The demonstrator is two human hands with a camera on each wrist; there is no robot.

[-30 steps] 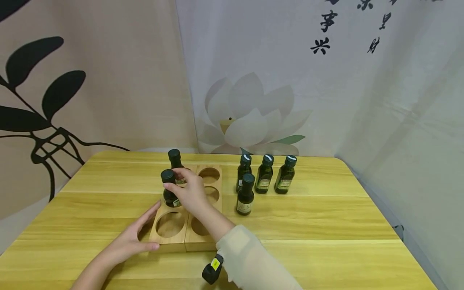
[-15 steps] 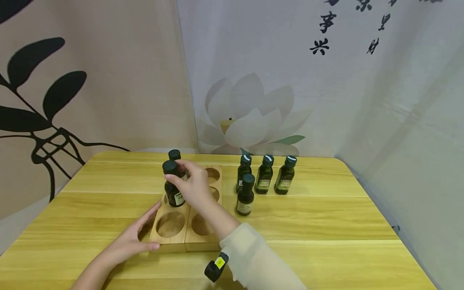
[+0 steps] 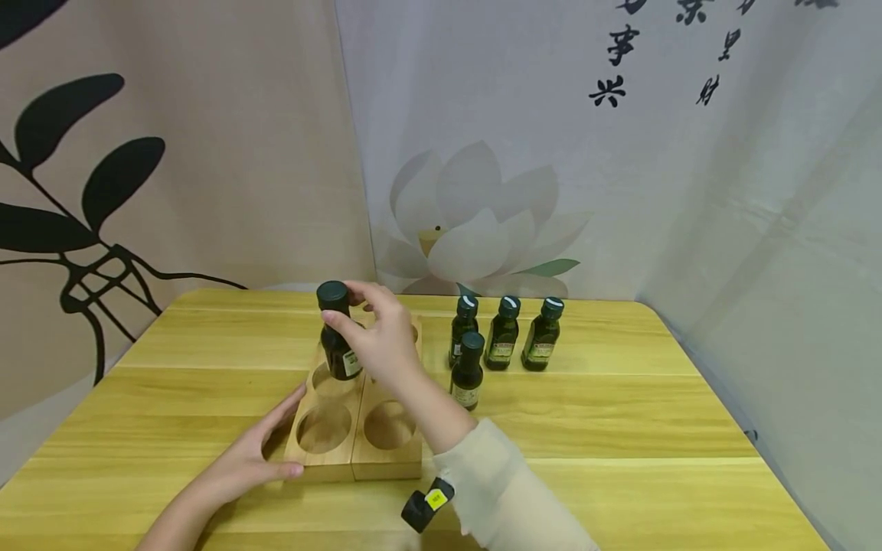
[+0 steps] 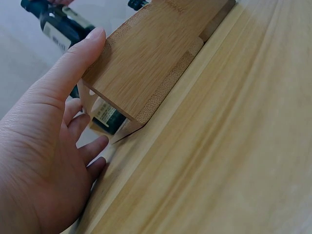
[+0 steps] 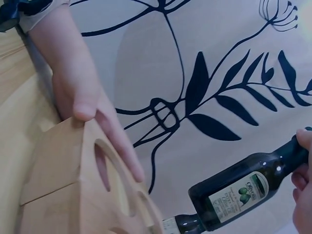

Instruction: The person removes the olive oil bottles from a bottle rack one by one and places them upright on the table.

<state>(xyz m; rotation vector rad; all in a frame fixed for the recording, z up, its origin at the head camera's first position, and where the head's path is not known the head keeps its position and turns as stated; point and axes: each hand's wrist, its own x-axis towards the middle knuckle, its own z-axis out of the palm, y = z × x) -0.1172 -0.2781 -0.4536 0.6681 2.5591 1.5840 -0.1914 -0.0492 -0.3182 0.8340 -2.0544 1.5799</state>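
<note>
A small dark olive oil bottle [image 3: 338,340], with a black cap and a label showing green olives, is pinched near its neck by my right hand [image 3: 386,337]. It is tilted and raised over the left row of the wooden bottle rack [image 3: 386,464]. In the right wrist view, the bottle [image 5: 234,192] hangs above another bottle [image 5: 185,224] standing at the rack; the head view hides that one. My left hand [image 3: 248,459] rests at the rack's near left corner. Its thumb touches the front edge and its fingers extend along the left side.
Several similar bottles [image 3: 501,340] stand upright on the wooden table [image 3: 620,428], right of the rack. Three are in a back row and one bottle [image 3: 466,375] is nearer. A printed curtain [image 3: 482,115] hangs behind the table.
My right hand has lifted the bottle from the left row's middle hole and moved it up, back and slightly right. It now tilts and covers the bottle behind. My left hand stays put.
</note>
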